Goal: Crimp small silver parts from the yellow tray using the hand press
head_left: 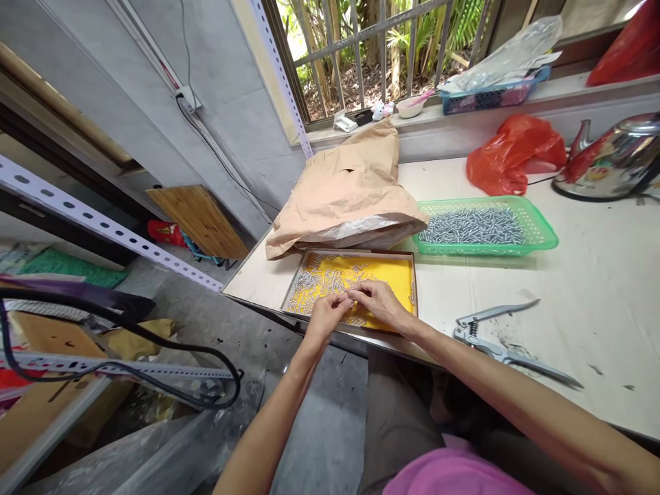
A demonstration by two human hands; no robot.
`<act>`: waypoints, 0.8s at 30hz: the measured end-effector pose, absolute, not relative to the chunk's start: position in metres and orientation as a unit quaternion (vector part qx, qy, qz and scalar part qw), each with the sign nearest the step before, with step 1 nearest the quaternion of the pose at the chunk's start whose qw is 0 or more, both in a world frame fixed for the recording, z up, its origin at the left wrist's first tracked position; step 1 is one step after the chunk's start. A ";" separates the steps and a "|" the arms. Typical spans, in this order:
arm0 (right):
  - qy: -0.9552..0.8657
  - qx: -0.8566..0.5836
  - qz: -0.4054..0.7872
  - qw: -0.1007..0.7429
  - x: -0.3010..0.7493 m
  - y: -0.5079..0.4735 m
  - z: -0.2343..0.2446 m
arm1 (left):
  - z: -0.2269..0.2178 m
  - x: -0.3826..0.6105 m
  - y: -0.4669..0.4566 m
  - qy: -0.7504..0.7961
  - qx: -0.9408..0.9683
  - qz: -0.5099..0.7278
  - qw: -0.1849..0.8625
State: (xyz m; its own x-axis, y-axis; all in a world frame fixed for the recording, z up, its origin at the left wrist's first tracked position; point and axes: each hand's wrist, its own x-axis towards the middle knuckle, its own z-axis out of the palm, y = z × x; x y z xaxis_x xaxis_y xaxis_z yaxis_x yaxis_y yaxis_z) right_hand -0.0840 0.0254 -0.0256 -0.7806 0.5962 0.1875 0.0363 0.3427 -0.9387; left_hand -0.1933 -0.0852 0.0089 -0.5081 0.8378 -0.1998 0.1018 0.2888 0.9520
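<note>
My left hand (330, 311) and my right hand (379, 300) meet fingertip to fingertip over a shallow tray (415, 302) with a yellow bottom. Both are closed in a pinch. Whatever sits between the fingertips is too small to make out. Many small silvery metal pieces (320, 278), like short pins or screws, lie loose in the tray, mostly on its left side. Right of the tray and behind it, a green plastic basket (541, 230) holds a heap of similar metal pieces (471, 225).
A large brown paper sack (355, 179) lies behind the tray. Pruning shears (495, 344) rest on the table (592, 289) at the right. Further back are a red plastic bag (515, 155) and a metal kettle (613, 161). A barred window (381, 48) is behind.
</note>
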 end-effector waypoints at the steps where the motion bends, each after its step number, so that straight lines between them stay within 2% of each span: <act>1: -0.785 -0.199 0.525 0.262 -0.083 0.026 -0.025 | 0.008 -0.195 -0.085 0.702 0.319 0.505 0.389; 4: -0.806 -0.199 0.490 0.268 -0.082 0.028 -0.024 | 0.006 -0.200 -0.083 0.705 0.301 0.505 0.398; 8: -0.826 -0.217 0.434 0.287 -0.075 0.030 -0.022 | 0.006 -0.207 -0.080 0.787 0.339 0.430 0.285; 10: -0.861 -0.212 0.377 0.269 -0.066 0.030 -0.021 | 0.007 -0.209 -0.078 0.814 0.376 0.380 0.230; 14: -0.913 -0.199 0.277 0.226 -0.045 0.029 -0.024 | 0.012 -0.216 -0.071 0.829 0.413 0.330 0.182; 20: -0.900 -0.227 0.262 0.265 -0.027 0.025 -0.037 | 0.022 -0.240 -0.071 0.849 0.465 0.249 0.041; 24: -0.900 -0.221 0.261 0.270 -0.026 0.023 -0.039 | 0.030 -0.254 -0.085 0.859 0.485 0.158 0.037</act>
